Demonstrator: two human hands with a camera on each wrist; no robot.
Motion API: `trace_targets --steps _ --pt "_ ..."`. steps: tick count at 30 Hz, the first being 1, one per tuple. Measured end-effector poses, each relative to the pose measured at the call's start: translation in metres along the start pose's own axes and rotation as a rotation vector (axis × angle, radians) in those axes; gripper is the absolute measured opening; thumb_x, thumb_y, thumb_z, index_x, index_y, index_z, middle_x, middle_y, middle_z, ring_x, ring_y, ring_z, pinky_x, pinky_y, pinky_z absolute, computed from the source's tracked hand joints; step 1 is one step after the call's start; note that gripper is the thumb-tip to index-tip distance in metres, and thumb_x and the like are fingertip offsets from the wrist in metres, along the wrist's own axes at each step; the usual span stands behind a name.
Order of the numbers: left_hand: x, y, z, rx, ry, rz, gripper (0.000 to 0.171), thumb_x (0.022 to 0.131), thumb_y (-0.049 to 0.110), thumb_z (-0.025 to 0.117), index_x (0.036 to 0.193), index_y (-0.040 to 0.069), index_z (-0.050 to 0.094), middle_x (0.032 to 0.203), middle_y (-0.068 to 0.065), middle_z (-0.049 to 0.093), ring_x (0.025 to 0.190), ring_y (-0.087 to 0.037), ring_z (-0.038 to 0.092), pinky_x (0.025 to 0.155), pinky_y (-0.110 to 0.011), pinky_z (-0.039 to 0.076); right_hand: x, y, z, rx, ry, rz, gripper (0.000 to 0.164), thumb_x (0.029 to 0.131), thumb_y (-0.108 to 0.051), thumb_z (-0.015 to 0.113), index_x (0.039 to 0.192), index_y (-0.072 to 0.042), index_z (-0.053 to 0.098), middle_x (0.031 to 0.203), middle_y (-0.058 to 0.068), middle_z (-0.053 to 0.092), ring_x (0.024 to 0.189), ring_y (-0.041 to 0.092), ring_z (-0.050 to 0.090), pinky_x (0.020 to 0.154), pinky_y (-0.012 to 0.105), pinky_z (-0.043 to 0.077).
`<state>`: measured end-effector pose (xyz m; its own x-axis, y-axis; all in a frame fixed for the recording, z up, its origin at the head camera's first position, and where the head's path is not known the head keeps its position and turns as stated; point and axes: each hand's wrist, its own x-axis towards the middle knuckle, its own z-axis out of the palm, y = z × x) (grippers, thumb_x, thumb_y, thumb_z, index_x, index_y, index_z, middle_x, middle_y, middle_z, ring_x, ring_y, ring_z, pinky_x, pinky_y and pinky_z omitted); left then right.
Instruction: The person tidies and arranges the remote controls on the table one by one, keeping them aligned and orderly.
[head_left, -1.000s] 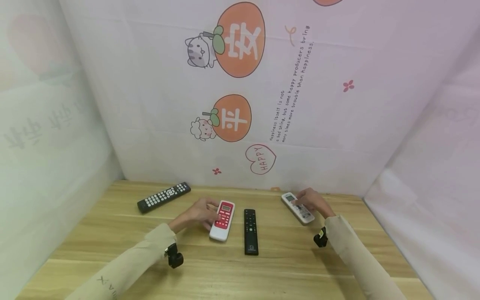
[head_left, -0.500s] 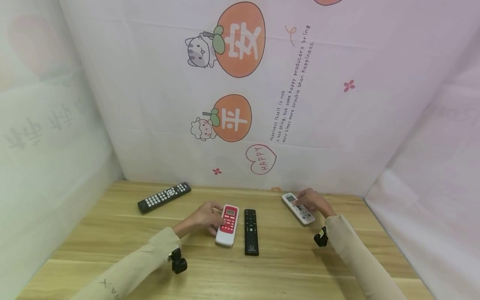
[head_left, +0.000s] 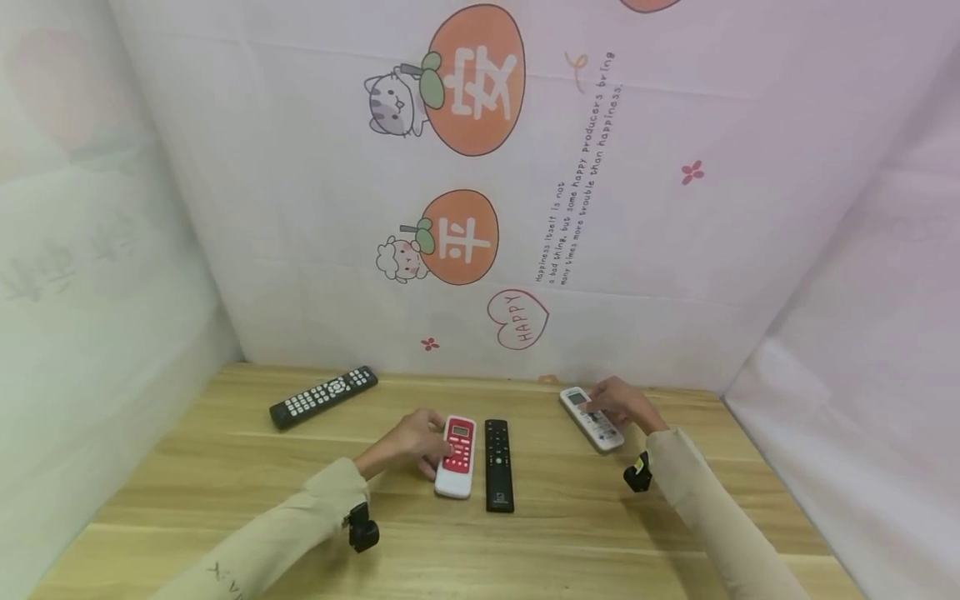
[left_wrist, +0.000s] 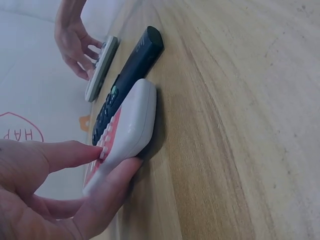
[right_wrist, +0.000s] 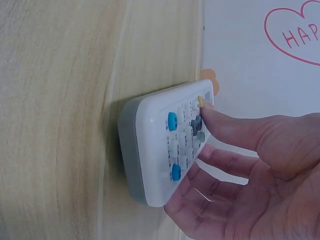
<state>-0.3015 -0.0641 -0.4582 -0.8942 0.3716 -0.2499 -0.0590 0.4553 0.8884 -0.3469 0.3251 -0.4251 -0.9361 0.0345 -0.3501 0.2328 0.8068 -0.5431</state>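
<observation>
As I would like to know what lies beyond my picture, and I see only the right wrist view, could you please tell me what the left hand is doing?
Observer: In the head view, the left hand grips the red remote.

Operator: Thank you; could you also tell me whether anything lies between that and the white remote in my picture?

Observer: Yes, a black remote lies on the table between them, with a gap on each side.
</observation>
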Motion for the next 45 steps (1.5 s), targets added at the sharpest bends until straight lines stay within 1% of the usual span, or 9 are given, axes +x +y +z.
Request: trace_targets --steps 7,15,20,27,31,35,39,42,45 --pt "-0.003 0.002 0.004 0.032 0.012 0.011 0.057 0.09 -0.001 0.074 0.138 -0.018 0.048 0.089 -0.019 0.068 0.064 -0.026 0.072 0.057 -0.035 0.064 0.003 0.0 0.001 -0.019 0.017 0.028 0.055 0.098 -0.025 0.073 0.137 0.011 0.056 0.105 0.018 0.07 0.09 0.026 0.065 0.082 0.042 0.06" --pt "-0.005 0.002 0.007 0.047 0.035 0.041 0.055 0.087 -0.005 0.075 0.134 -0.019 0.05 0.088 -0.019 0.068 0.064 -0.025 0.071 0.055 -0.034 0.064 0.006 0.0 0.001 -0.023 -0.002 0.032 0.053 0.099 -0.024 0.072 0.137 0.011 0.056 0.11 0.02 0.07 0.098 0.032 0.067 0.088 0.048 0.06" --pt "-0.007 0.0 0.003 0.034 0.036 0.052 0.057 0.087 -0.004 0.076 0.136 -0.019 0.049 0.092 -0.019 0.067 0.068 -0.024 0.071 0.057 -0.033 0.064 0.006 -0.002 0.002 -0.031 -0.001 0.044 0.054 0.1 -0.023 0.071 0.138 0.011 0.055 0.116 0.024 0.068 0.104 0.035 0.066 0.089 0.049 0.061" --pt "-0.011 -0.001 -0.007 0.006 0.041 0.081 0.053 0.095 0.001 0.067 0.138 -0.021 0.045 0.105 -0.027 0.068 0.072 -0.024 0.073 0.058 -0.034 0.065 0.006 0.0 0.002 -0.027 -0.001 0.037 0.056 0.1 -0.025 0.071 0.139 0.012 0.054 0.116 0.024 0.069 0.103 0.034 0.066 0.087 0.048 0.061" --pt "-0.009 -0.002 -0.012 0.005 0.107 0.074 0.048 0.1 0.002 0.062 0.141 -0.016 0.047 0.114 -0.027 0.067 0.077 -0.026 0.074 0.058 -0.035 0.065 0.005 0.0 0.003 -0.024 0.002 0.036 0.057 0.1 -0.025 0.071 0.14 0.012 0.053 0.115 0.023 0.069 0.101 0.033 0.066 0.087 0.046 0.061" --pt "-0.005 -0.005 -0.021 0.013 0.207 0.091 0.046 0.098 -0.002 0.062 0.142 -0.012 0.051 0.11 -0.023 0.068 0.079 -0.029 0.072 0.058 -0.037 0.065 0.005 -0.002 0.003 -0.041 0.004 0.022 0.05 0.1 -0.022 0.07 0.134 0.012 0.056 0.109 0.021 0.069 0.096 0.03 0.066 0.085 0.044 0.062" --pt "-0.003 -0.008 -0.034 0.025 0.275 0.143 0.044 0.096 -0.006 0.06 0.139 -0.011 0.054 0.107 -0.023 0.069 0.083 -0.034 0.072 0.062 -0.039 0.066 0.005 -0.003 0.004 -0.056 0.001 0.007 0.043 0.101 -0.019 0.068 0.129 0.012 0.058 0.107 0.02 0.068 0.092 0.028 0.065 0.083 0.042 0.061" --pt "-0.004 -0.009 -0.046 0.071 0.292 0.192 0.041 0.098 -0.004 0.059 0.138 -0.011 0.056 0.109 -0.024 0.069 0.084 -0.038 0.073 0.065 -0.041 0.066 0.005 -0.002 0.004 -0.051 0.003 0.008 0.047 0.101 -0.019 0.068 0.133 0.013 0.055 0.108 0.021 0.067 0.093 0.028 0.065 0.083 0.042 0.061" --pt "-0.006 -0.011 -0.056 0.149 0.312 0.261 0.038 0.099 -0.001 0.06 0.135 -0.012 0.058 0.112 -0.027 0.069 0.086 -0.04 0.073 0.066 -0.043 0.066 0.004 -0.002 0.005 -0.054 0.004 0.002 0.049 0.101 -0.018 0.067 0.134 0.014 0.053 0.109 0.022 0.067 0.093 0.029 0.066 0.082 0.042 0.062"
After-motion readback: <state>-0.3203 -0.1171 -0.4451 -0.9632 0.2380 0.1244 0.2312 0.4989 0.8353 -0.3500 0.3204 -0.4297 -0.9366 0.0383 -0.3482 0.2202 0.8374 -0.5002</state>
